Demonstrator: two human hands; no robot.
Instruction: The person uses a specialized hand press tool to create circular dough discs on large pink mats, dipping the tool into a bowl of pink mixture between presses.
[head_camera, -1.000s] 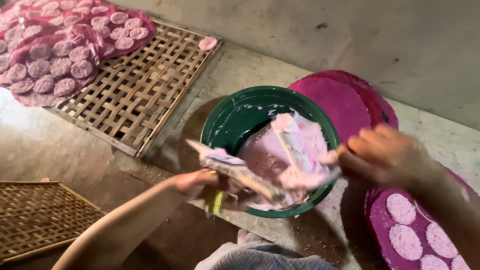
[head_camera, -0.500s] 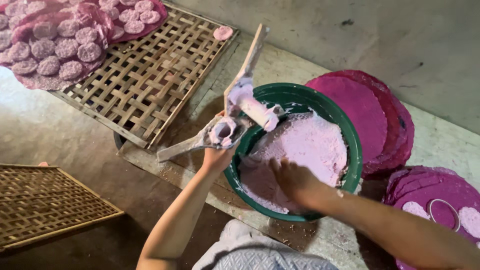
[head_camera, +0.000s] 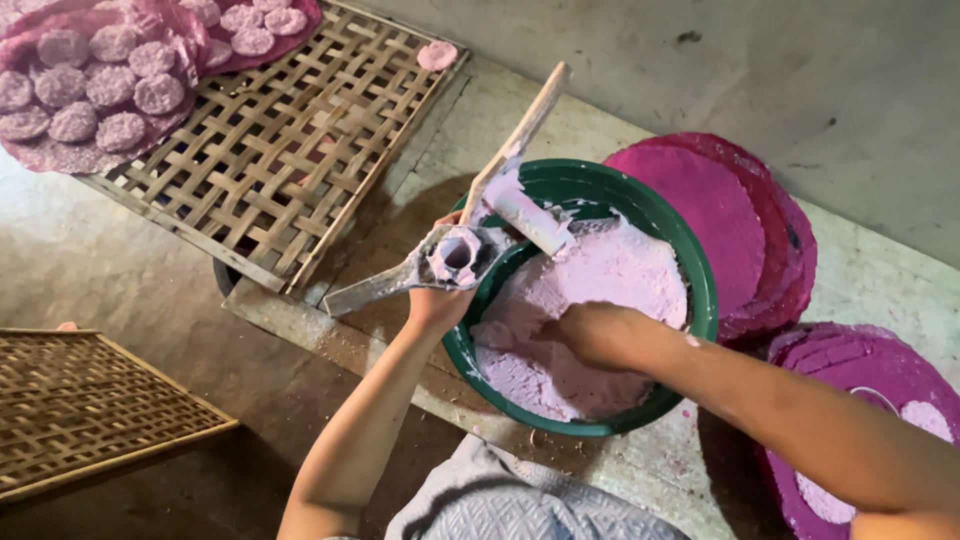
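We look down from head height at a person seated on the floor, both bare arms reaching forward. The left hand (head_camera: 437, 300) is closed around a hinged wooden press (head_camera: 462, 252), holding it up over the near-left rim of a green bowl (head_camera: 700, 300). The press stands open: one handle slants up and away from the hand, the other points down to the left, and its round cup between them is smeared with pale pink dough. The right hand (head_camera: 590, 335) lies just right of the left, pressed down into the heap of pale pink dough (head_camera: 610, 290) that fills the bowl; its fingers seem curled as if scooping, though they are partly buried and we cannot tell for certain.

Up and left of the left hand lies a woven bamboo tray (head_camera: 270, 160), its far corner covered by a pink sheet carrying rows of round pressed cakes (head_camera: 100, 90). Most of the tray is bare lattice. A second bamboo tray (head_camera: 90, 410) sits lower left of the left arm. Behind and right of the right arm, round magenta mats (head_camera: 730, 210) lie stacked.

We judge the work partway: many cakes are shaped, yet the bowl holds plenty of dough.
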